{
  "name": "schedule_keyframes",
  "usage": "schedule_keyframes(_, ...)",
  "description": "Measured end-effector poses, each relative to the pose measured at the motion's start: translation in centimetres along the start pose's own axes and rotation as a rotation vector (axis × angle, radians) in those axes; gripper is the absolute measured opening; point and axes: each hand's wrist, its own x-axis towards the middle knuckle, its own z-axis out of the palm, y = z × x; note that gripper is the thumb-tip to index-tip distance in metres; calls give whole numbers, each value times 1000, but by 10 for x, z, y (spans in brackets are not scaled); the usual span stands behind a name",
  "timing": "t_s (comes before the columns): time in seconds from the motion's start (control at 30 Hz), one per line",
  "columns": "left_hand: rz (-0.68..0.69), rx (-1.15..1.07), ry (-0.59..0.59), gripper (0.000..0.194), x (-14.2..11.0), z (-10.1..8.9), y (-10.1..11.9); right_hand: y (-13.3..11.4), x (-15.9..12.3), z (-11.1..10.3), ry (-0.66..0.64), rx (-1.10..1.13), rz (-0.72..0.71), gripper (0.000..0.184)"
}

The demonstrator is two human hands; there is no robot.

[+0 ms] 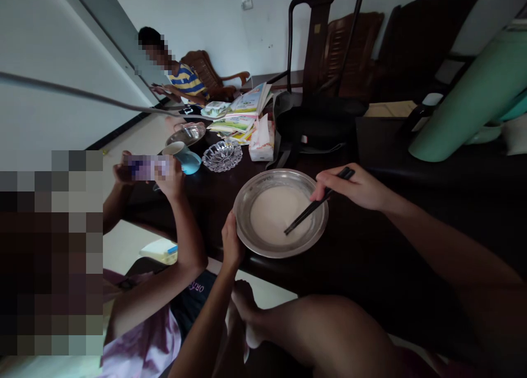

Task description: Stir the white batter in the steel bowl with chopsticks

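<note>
A wide metal bowl (281,250) sits on the dark table and holds a pale, creamy white liquid (269,210). My left hand (233,240) grips the bowl at its left side, with part of the fingers hidden behind the rim. Above the bowl's right edge, my right hand (356,186) is closed round a pair of black chopsticks (310,207). Their tips slant down to the left and touch the liquid near the middle of the bowl.
Behind the bowl are a tissue pack (262,140), a glass dish (222,156), a light-blue cup (190,161), books (242,114) and a black bag (317,128). A green cylinder (457,101) stands right. A person's hands (168,175) hold a phone at left; another person (187,82) sits farther back.
</note>
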Motion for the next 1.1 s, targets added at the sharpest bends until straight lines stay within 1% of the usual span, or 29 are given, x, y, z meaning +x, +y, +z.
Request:
schedule_keyframes(0.07,-1,0,-5,61,0,-1,0,7,5,5,-111,-5,-23,39)
schedule_keyframes(0.13,-12,-6,-3,61,-1,-1,-1,13,9,9,-136,-94,-60,33)
schedule_keyframes(0.17,-17,-13,-2,61,-1,-1,-1,15,11,9,-113,-160,-80,30)
schedule_keyframes(0.23,-19,-25,0,60,-1,-1,-1,14,11,7,-26,-283,-112,28)
schedule_keyframes(0.3,-11,-29,-1,60,-1,0,-1,9,8,3,73,-342,-119,32)
schedule_keyframes(0.37,0,-20,-3,60,0,0,-1,2,3,-3,150,-327,-101,38)
schedule_keyframes(0.43,8,-8,-4,60,0,0,-1,-5,-2,-7,166,-262,-60,43)
schedule_keyframes(0.53,7,2,-7,61,0,0,-2,-10,-6,-6,88,-127,7,47)
schedule_keyframes(0.6,3,11,-9,60,0,0,-2,-8,-4,-1,-10,-63,28,46)
schedule_keyframes(0.67,2,23,-11,60,0,0,-2,-3,-1,6,-122,-51,25,41)
schedule_keyframes(0.73,1,39,-9,59,-1,-1,-2,2,2,11,-177,-115,-7,34)
schedule_keyframes(0.77,1,45,-8,58,-1,-1,-2,4,4,12,-168,-169,-26,31)
schedule_keyframes(0.83,0,48,-6,57,-1,-1,-2,6,4,12,-101,-279,-49,30)
schedule_keyframes(0.93,13,26,-8,56,0,-1,-4,2,1,5,38,-355,-36,36)
schedule_keyframes(1.03,17,20,-2,58,0,-1,-6,-6,-6,-3,149,-294,-11,46)
schedule_keyframes(1.1,14,23,1,59,0,-1,-6,-11,-9,-6,147,-204,23,51)
